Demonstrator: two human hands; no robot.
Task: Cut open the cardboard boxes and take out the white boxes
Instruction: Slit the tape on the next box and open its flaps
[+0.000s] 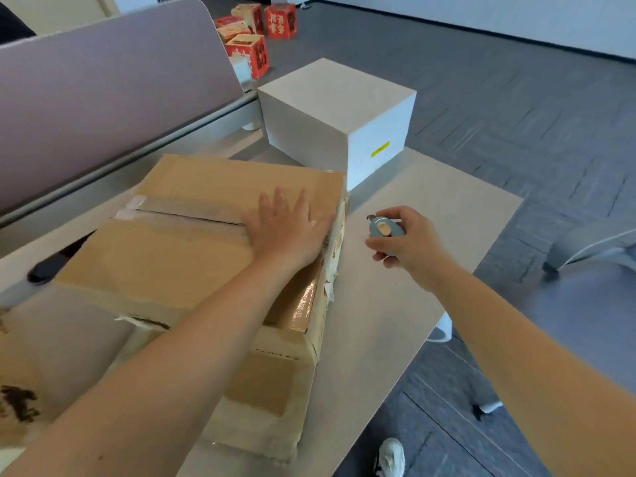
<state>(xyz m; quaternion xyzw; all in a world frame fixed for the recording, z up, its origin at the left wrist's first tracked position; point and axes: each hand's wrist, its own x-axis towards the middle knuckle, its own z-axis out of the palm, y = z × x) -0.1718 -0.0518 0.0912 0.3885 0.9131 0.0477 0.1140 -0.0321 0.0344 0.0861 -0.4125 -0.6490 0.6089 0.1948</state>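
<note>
A brown cardboard box (pixel 179 256) lies on the pale table (pixel 413 235), its top flaps closed along a taped seam. My left hand (pixel 289 228) presses flat on the box's top near its right edge, fingers straight and spread. To the right of the box, my right hand (pixel 406 242) grips a small blue box cutter (pixel 384 232), its short blade pointing left toward the box and held just above the table. Behind the cardboard box stands a white box (pixel 330 122) with a yellow label, at the table's far end.
A grey-pink desk divider (pixel 103 98) runs along the left. Another piece of cardboard (pixel 20 373) lies at the near left. Several red printed boxes (pixel 254 32) sit on the carpet beyond. A chair base (pixel 585 246) stands at the right, a shoe (pixel 390 457) below.
</note>
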